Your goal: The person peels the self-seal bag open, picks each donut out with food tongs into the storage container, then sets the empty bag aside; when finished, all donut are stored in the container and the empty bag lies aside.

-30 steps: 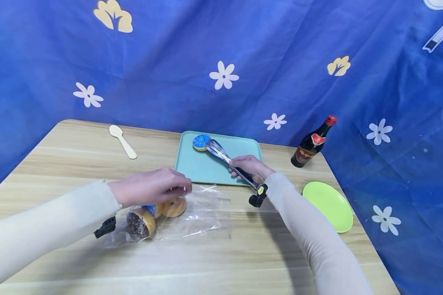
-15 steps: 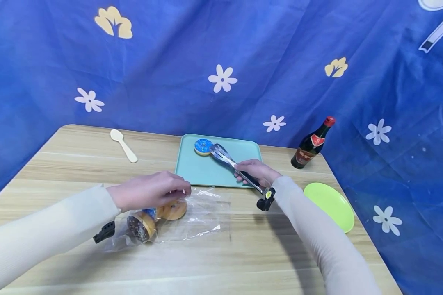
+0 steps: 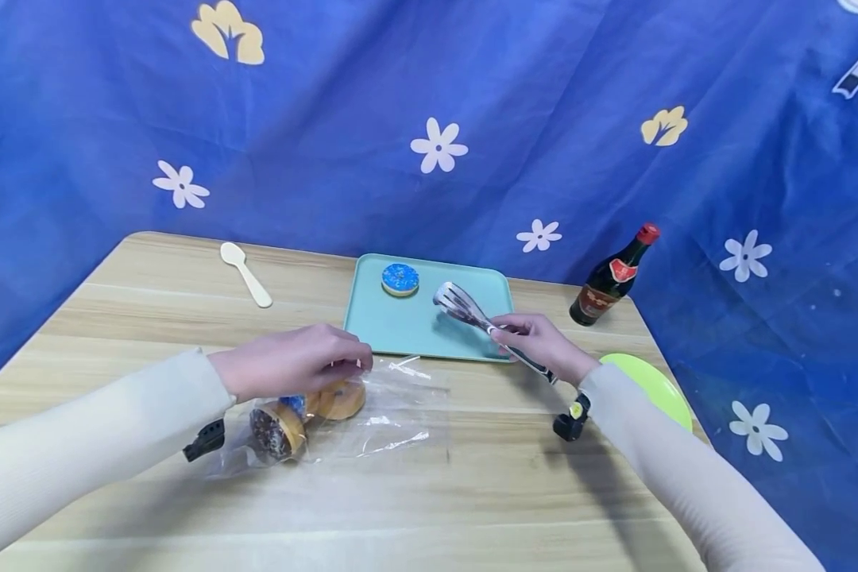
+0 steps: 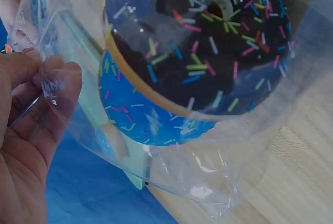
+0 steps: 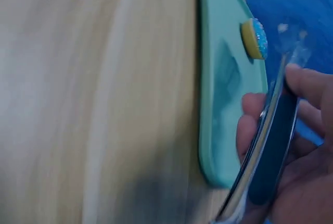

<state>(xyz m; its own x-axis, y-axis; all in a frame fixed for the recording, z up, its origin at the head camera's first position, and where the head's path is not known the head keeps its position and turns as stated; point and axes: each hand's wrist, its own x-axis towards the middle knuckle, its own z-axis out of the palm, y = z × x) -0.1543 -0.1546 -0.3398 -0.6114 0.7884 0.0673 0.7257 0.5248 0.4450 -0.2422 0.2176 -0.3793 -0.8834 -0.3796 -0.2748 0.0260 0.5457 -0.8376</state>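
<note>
My left hand pinches the edge of a clear plastic bag; the left wrist view shows thumb and fingertips on the film. Inside the bag are a chocolate doughnut with sprinkles, a blue-iced doughnut and a plain-looking golden one, partly hidden by the hand. My right hand grips metal tongs with dark handles, their tips above the teal tray with nothing between them. Left of the tips, another blue-iced doughnut lies on the tray near its back left corner.
A cream spoon lies at the back left of the wooden table. At the back right stands a dark bottle with a red cap. A lime green plate is partly behind the right forearm. Blue cloth hangs behind the table.
My right hand has drawn the tongs to the right and up, away from the blue-iced doughnut, which stays on the tray. The left hand keeps its hold on the bag.
</note>
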